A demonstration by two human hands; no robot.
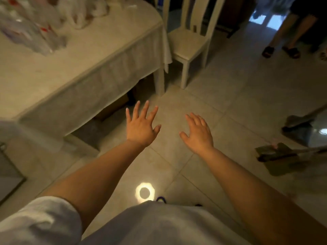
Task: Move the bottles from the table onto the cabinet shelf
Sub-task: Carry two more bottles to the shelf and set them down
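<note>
My left hand [141, 125] and right hand [198, 132] both spread, empty, over floor [230, 96]; blurred bottles [33, 32] on table [99, 43] upper left.

The table [109, 32] is covered by a pale matt cloth [99, 75], softly creased where it hangs over the edge. The bottles [31, 32] at the far left corner are seen as clear glossy plastic, though blur leaves this uncertain; thin white plastic bags [83, 9] are crumpled beside them. The chair [189, 41] is finished in smooth cream paint, probably over wood. The floor [230, 106] is laid in large beige tiles, polished enough for a ring of light [145, 192] to be reflected. The sleeve [40, 221] is of soft white matt fabric.
</note>
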